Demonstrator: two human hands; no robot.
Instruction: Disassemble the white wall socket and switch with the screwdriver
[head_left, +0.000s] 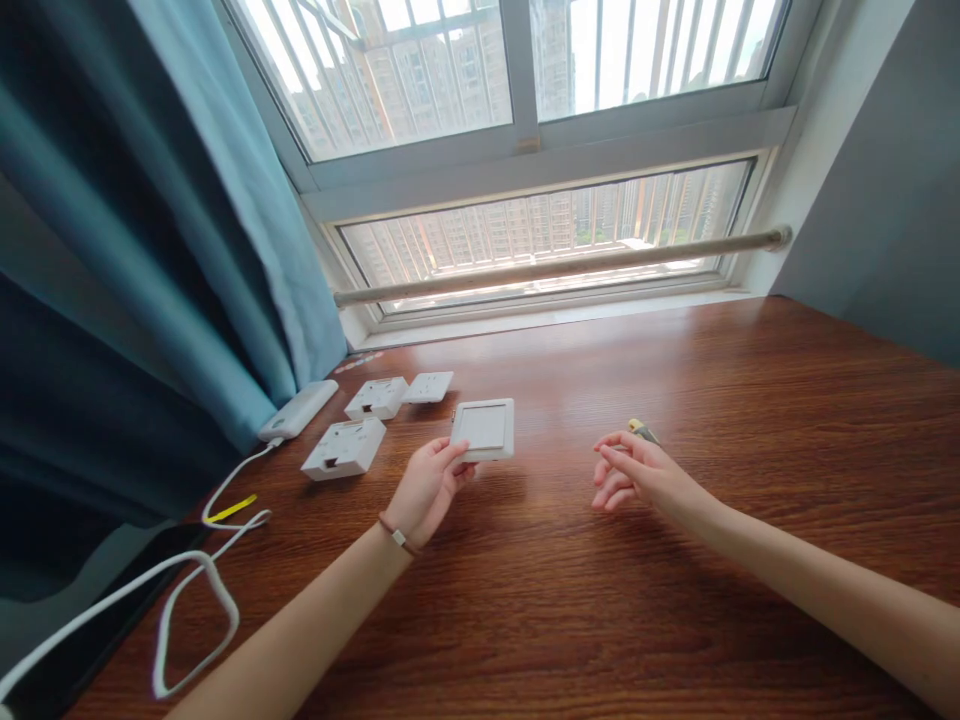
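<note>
My left hand (pixel 433 482) grips a white wall switch (pixel 482 428) by its lower left corner, thumb on the front and fingers behind. The switch is held up above the wooden table, its broad square face towards me. To the right, my right hand (pixel 628 468) hovers with bent, spread fingers and nothing visible in them. Just behind that hand lies a small yellow and dark object (pixel 643 430), partly hidden by it. Left of the switch rest two white mounting boxes (pixel 345 449), (pixel 376 398) and a flat white plate (pixel 429 387).
A white power strip (pixel 298 410) lies by the blue curtain (pixel 225 180), its white cable (pixel 225 590) looping down the table's left side. Near the cable is a yellow strip (pixel 232 509). Beyond the table (pixel 675 370) a rail (pixel 570 268) crosses the window.
</note>
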